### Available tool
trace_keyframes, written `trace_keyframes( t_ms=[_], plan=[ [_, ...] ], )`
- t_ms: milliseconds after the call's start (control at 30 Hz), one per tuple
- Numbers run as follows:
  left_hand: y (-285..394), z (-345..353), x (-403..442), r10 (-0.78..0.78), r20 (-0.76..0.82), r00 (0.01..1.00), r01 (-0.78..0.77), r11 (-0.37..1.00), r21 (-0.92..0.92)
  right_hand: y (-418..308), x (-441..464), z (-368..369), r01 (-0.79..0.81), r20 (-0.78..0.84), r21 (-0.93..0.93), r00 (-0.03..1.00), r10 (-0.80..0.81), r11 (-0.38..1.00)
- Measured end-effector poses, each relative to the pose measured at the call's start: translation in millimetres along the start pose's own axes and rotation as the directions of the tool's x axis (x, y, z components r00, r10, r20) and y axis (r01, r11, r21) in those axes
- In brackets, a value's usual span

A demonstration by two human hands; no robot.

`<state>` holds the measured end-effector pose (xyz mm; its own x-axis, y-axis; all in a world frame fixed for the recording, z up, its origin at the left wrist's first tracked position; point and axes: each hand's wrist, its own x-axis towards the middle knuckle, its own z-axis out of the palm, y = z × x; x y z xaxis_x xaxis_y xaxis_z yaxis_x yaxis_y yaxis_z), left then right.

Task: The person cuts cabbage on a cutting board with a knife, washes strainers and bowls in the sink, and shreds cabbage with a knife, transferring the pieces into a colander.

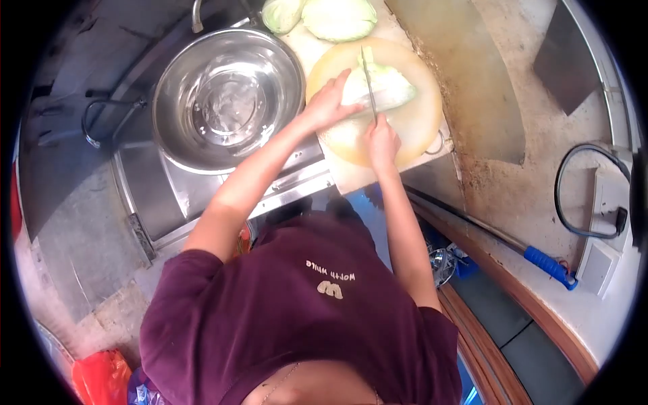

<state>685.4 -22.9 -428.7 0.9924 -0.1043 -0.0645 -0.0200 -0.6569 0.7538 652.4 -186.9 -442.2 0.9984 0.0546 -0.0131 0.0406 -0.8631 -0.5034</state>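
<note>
A piece of pale green cabbage (395, 91) lies on a round, yellowish cutting board (412, 138). My left hand (329, 101) rests against the cabbage's left side, its thumb and fingers spread. In my right hand (383, 140) is the handle of a knife (370, 84), the fingers wrapped round it. The blade points away from me and stands edge down at the cabbage; how deep it has gone in I cannot tell. Behind the board sit a larger cabbage (341, 19) and another cabbage (282, 13) beside it.
Left of the board, a big steel basin (162, 115) with some water stands over the sink, below a faucet (196, 17). A blue-handled pole (550, 266) leans at the right near a black cable (560, 182). Red plastic bags (101, 376) lie at lower left.
</note>
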Motion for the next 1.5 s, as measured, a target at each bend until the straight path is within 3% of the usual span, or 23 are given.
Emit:
trace_keyframes(
  t_ms=[167, 267, 333, 367, 467, 500, 600, 700, 800, 900, 1000, 1033, 1133, 1167, 1300, 1400, 1500],
  plan=[
    [-15, -5, 14, 0.086, 0.038, 0.996, -0.082, 0.992, -0.091, -19, 6, -52, 0.106, 0.013, 0.051, 0.994, -0.107, 0.993],
    [-29, -5, 20, 0.197, 0.044, 0.979, -0.190, 0.974, -0.125, -20, -9, -98, 0.121, -0.018, 0.247, 0.993, -0.120, 0.962],
    [-43, -6, 24, 0.247, 0.079, 0.966, -0.225, 0.951, -0.211, -6, 0, -108, 0.020, 0.024, 0.432, 0.999, -0.033, 0.902],
    [-47, -6, 26, 0.241, 0.115, 0.964, -0.211, 0.951, -0.227, 0, 9, -108, -0.071, 0.091, 0.458, 0.995, 0.033, 0.886],
    [-41, -17, 34, 0.225, 0.189, 0.956, -0.175, 0.953, -0.249, 8, 20, -89, -0.127, 0.114, 0.514, 0.990, 0.079, 0.848],
    [-39, -19, 33, 0.208, 0.206, 0.956, -0.155, 0.957, -0.246, 9, 24, -82, -0.055, 0.070, 0.479, 0.997, 0.024, 0.876],
    [-37, -18, 30, 0.164, 0.213, 0.963, -0.123, 0.974, -0.191, 10, 30, -75, -0.156, 0.185, 0.438, 0.979, 0.081, 0.885],
    [-35, -22, 30, 0.161, 0.229, 0.960, -0.119, 0.975, -0.188, 15, 37, -66, -0.094, 0.184, 0.381, 0.983, 0.024, 0.920],
    [-24, -28, 29, 0.196, 0.258, 0.946, -0.147, 0.969, -0.197, 12, 43, -75, -0.124, 0.314, 0.216, 0.948, 0.052, 0.968],
    [-31, -22, 32, 0.205, 0.250, 0.946, -0.167, 0.972, -0.165, 7, 49, -74, -0.197, 0.398, 0.211, 0.912, 0.100, 0.957],
    [-40, -14, 36, 0.181, 0.219, 0.959, -0.143, 0.973, -0.180, 8, 42, -37, -0.217, 0.259, 0.372, 0.958, 0.124, 0.902],
    [-40, -15, 37, 0.168, 0.210, 0.963, -0.128, 0.973, -0.193, 11, 39, -25, -0.084, 0.113, 0.495, 0.993, 0.032, 0.865],
    [-41, -16, 40, 0.158, 0.251, 0.955, -0.094, 0.964, -0.251, 14, 37, -13, -0.268, 0.237, 0.592, 0.959, 0.153, 0.760],
    [-42, -14, 40, 0.149, 0.260, 0.954, -0.073, 0.957, -0.282, 14, 40, -15, -0.179, 0.178, 0.561, 0.980, 0.093, 0.808],
    [-39, -21, 38, 0.128, 0.298, 0.946, -0.015, 0.935, -0.354, -3, 77, -68, -0.236, 0.548, 0.279, 0.835, 0.047, 0.931],
    [-38, -18, 36, 0.069, 0.275, 0.959, 0.048, 0.916, -0.397, -2, 79, -52, -0.250, 0.482, 0.340, 0.874, 0.060, 0.907],
    [-38, -17, 34, 0.039, 0.219, 0.975, 0.045, 0.929, -0.367, 11, 67, -14, -0.197, 0.307, 0.537, 0.951, 0.028, 0.820]
  ],
)
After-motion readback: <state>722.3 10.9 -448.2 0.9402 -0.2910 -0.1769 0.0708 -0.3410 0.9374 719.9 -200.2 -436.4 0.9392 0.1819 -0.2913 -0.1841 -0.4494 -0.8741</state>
